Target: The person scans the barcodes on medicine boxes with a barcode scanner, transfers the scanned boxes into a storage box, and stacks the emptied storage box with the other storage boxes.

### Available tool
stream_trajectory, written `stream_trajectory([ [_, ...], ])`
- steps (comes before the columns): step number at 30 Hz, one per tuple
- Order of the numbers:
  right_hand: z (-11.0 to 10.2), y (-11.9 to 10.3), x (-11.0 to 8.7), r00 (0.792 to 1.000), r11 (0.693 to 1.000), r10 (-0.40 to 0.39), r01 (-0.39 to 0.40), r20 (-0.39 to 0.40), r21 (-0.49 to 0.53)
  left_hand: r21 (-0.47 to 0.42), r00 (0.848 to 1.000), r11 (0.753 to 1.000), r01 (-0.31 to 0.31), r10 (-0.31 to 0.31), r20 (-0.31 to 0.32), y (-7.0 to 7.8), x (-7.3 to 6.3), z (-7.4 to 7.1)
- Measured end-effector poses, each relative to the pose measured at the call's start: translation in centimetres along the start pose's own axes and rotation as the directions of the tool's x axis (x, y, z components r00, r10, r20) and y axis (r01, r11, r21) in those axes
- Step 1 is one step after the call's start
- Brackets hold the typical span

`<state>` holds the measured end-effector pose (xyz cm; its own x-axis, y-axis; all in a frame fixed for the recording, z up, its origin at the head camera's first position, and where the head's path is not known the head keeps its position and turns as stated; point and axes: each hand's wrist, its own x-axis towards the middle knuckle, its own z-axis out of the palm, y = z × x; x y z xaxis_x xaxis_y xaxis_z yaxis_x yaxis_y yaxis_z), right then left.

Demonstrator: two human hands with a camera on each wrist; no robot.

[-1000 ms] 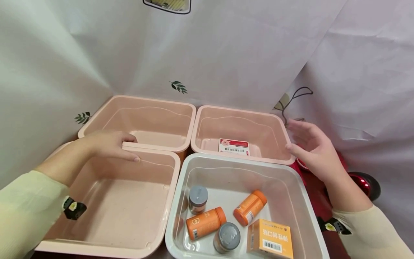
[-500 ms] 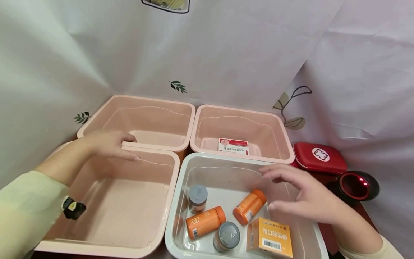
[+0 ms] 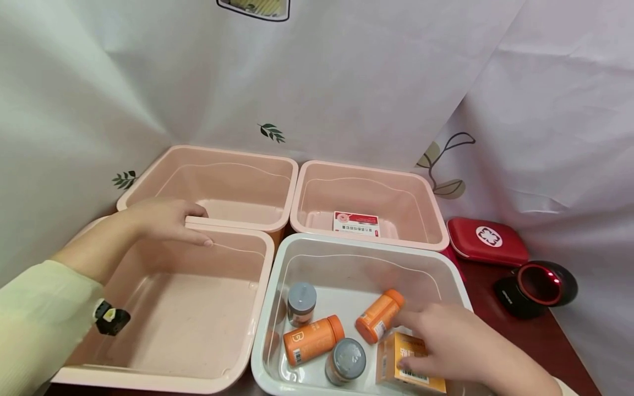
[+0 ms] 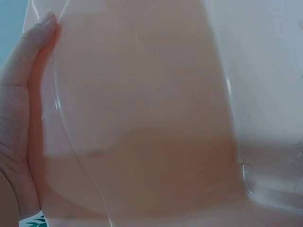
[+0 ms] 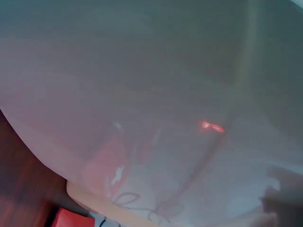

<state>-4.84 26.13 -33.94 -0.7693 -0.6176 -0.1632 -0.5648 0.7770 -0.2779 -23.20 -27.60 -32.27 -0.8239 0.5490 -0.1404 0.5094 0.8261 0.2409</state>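
Note:
In the head view my left hand (image 3: 165, 220) holds the rim between the two left pink bins. Its thumb lies along the inner wall of the near pink bin (image 3: 198, 385), as the left wrist view also shows, and the other fingers go over into the far bin. My right hand (image 3: 448, 341), slightly blurred, is inside the grey-white bin (image 3: 277, 275). It hovers over or touches a yellow-orange adhesive bandage box (image 3: 386, 363), covering part of its top; contact is unclear. Beside the box lie two orange bottles (image 3: 378, 317) (image 3: 313, 340) and two grey-lidded jars (image 3: 301, 302) (image 3: 345, 360).
A red-and-white medicine box (image 3: 356, 224) lies in the far right pink bin (image 3: 371, 170). The far left pink bin (image 3: 233, 157) stands against the curtain. On the dark table at the right are a red zip case (image 3: 487, 240) and a black scanner-like device (image 3: 537, 289) with red lights.
My right hand has come from beyond the grey-white bin's right rim, down and toward me to the bandage box. My left hand stays on the rim, and the bin contents have not moved.

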Motion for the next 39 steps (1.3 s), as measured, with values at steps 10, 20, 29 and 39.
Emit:
stream_trajectory([
  [10, 0.93, 0.04, 0.15, 0.983, 0.997, 0.073, -0.067, 0.166, -0.041, -0.031, 1.000, 0.999, 0.009, -0.009, 0.001, 0.22, -0.02, 0.14],
  [20, 0.99, -0.11, 0.25, 0.968, 0.990, 0.139, -0.142, 0.210, -0.003, -0.015, 1.000, 1.000, 0.014, -0.014, 0.007, 0.30, -0.01, 0.16],
  [29, 0.76, -0.51, 0.64, 0.950, 0.972, 0.232, -0.233, 0.211, -0.016, -0.001, 0.999, 0.999, 0.032, -0.032, 0.013, 0.16, -0.03, 0.05],
  [39, 0.31, -0.25, 0.17, 0.985, 0.987, 0.085, -0.063, -0.150, 0.151, 0.009, 1.000, 1.000, 0.027, -0.027, 0.012, -0.19, 0.06, 0.12],
])
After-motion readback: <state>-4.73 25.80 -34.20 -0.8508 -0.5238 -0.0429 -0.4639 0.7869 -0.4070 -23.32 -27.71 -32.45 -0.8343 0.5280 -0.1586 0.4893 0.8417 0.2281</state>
